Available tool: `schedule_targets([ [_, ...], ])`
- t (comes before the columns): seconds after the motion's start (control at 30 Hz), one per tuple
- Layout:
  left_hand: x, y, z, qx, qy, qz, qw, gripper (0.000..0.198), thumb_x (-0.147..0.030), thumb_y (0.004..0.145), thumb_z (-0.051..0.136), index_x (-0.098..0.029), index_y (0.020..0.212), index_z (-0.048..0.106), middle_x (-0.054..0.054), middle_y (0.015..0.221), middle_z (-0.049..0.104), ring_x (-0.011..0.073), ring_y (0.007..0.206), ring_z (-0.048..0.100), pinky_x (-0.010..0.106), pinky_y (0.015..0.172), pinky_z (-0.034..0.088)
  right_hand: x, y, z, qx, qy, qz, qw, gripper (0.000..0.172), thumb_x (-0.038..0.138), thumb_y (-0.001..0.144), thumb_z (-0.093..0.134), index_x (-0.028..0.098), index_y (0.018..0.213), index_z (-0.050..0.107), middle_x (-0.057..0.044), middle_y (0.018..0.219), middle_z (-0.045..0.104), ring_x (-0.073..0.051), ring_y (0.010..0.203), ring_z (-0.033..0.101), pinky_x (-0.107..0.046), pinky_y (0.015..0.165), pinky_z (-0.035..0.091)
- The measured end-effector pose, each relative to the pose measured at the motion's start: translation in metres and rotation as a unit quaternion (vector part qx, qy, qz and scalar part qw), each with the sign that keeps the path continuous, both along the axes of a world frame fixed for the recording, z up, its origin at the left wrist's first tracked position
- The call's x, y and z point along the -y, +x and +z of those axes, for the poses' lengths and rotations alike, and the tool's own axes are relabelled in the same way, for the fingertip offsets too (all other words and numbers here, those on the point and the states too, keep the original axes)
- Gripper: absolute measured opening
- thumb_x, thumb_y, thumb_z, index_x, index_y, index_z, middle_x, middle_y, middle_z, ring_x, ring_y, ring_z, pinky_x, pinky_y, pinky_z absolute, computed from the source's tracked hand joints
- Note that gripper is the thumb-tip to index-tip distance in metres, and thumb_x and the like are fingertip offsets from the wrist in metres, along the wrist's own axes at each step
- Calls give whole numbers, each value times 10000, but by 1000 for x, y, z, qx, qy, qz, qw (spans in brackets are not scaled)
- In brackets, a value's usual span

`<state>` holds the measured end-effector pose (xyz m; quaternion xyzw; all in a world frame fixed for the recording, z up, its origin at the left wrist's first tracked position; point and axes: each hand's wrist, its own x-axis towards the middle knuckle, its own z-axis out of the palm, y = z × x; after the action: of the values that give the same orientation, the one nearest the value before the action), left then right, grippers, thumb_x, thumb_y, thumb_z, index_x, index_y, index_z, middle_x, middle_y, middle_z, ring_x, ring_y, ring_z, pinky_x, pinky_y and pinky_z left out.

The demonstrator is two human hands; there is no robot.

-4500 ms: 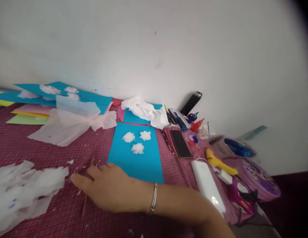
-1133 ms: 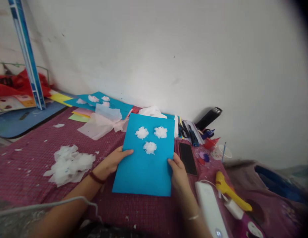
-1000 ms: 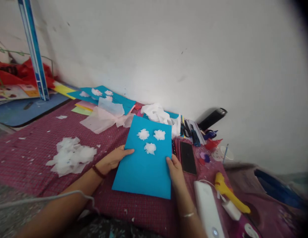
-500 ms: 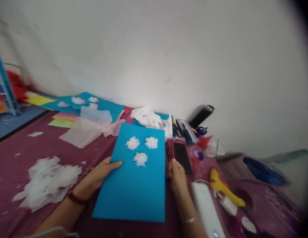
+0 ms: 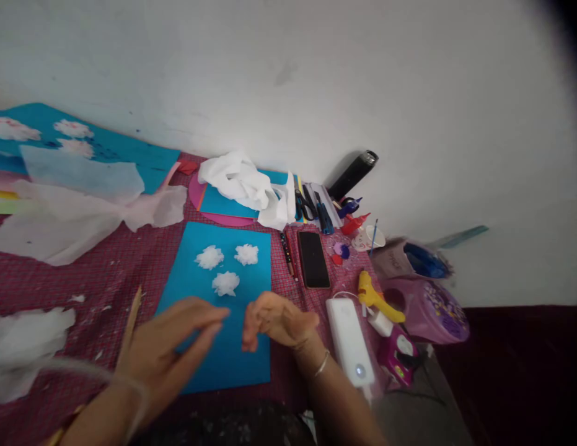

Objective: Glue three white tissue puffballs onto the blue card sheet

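Observation:
A blue sheet of card (image 5: pixel 232 371) lies on the table in front of me, with three crumpled white tissue puffs (image 5: pixel 225 283) on its upper half. Above the card's left side is my left hand (image 5: pixel 171 344), blurred, its thumb and fingers apart with nothing visible between them. A narrow tan pointed shape (image 5: pixel 131 319) shows beside that hand; I cannot tell what it is. My right hand (image 5: pixel 279 319) hovers over the card's right side, palm turned up, fingers loosely bent, thumb apart and holding nothing. A dark patterned pencil (image 5: pixel 287 254) lies right of the card.
Right of the card are a phone (image 5: pixel 313 260), a white power bank (image 5: pixel 350 341) and a yellow glue gun (image 5: pixel 377 298). Scissors (image 5: pixel 307 203) and white tissue (image 5: pixel 239 179) lie behind. Translucent paper (image 5: pixel 65 217) and a white tissue pile (image 5: pixel 28 341) are at left.
Both hands have let go: the left of the blue card, the right of the pencil. The card now lies flat, and my hands have come together above it. The view has swung right.

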<state>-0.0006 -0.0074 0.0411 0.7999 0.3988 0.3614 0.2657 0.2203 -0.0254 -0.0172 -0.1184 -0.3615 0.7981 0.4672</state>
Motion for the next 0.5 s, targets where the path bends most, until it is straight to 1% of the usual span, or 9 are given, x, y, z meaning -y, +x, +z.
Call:
schedule_targets([
  [0.03,9,10,9,31,-6,-63,998,221,-242,894,540,-326,1064,654,-33,906,719,149,789,684,308,858,553,0,-4,5,55,-9,-7,998,889,833,513,644,209,1145,601,-109,1007,698,-205,796,672,-322,677,535],
  [0.07,16,19,15,45,-37,-96,994,291,-235,889,551,-311,1163,614,-11,1025,722,160,899,686,286,865,554,0,-7,11,104,-7,-17,994,917,798,534,675,228,1241,548,-128,1157,651,-214,898,655,-337,743,528],
  [0.1,20,27,19,55,-65,-113,990,359,-233,879,563,-290,1233,581,13,1109,708,170,970,673,277,872,554,-1,-12,16,144,4,-29,989,917,767,570,687,247,1301,500,-135,1259,594,-219,970,630,-350,794,515],
  [0.13,22,33,20,62,-95,-126,985,403,-238,866,579,-271,1267,565,35,1180,685,183,1039,653,281,892,549,-3,-16,20,173,22,-42,984,895,742,612,684,260,1335,467,-136,1314,550,-224,1018,608,-364,830,504],
  [0.2,20,39,18,77,-164,-118,976,412,-232,871,566,-241,1282,572,57,1243,657,200,1128,615,309,955,520,-8,-23,23,204,56,-82,974,834,711,675,663,267,1348,454,-131,1317,535,-233,1055,585,-375,847,497],
  [0.27,13,40,11,100,-235,-94,962,355,-226,891,530,-220,1235,621,63,1225,668,203,1138,610,332,989,497,-13,-28,19,218,63,-129,965,761,688,705,656,269,1317,485,-116,1260,563,-222,1003,594,-338,766,517],
  [0.37,1,39,1,155,-330,-73,928,288,-223,900,504,-188,1117,690,68,1098,716,181,973,671,302,884,541,-17,-30,9,234,48,-165,957,653,659,740,648,275,1255,531,-95,1171,607,-182,853,602,-259,591,497],
  [0.43,-4,39,-5,193,-369,-73,906,232,-208,880,528,-170,997,725,55,961,736,154,846,674,262,796,550,-17,-29,3,246,33,-161,955,626,662,749,636,266,1227,549,-89,1136,621,-179,841,608,-265,606,505],
  [0.5,-8,39,-10,224,-393,-69,889,163,-188,846,577,-158,868,736,38,842,724,138,792,654,237,761,536,-15,-29,0,262,18,-153,953,626,675,740,634,252,1197,569,-81,1084,631,-185,852,618,-288,662,522],
])
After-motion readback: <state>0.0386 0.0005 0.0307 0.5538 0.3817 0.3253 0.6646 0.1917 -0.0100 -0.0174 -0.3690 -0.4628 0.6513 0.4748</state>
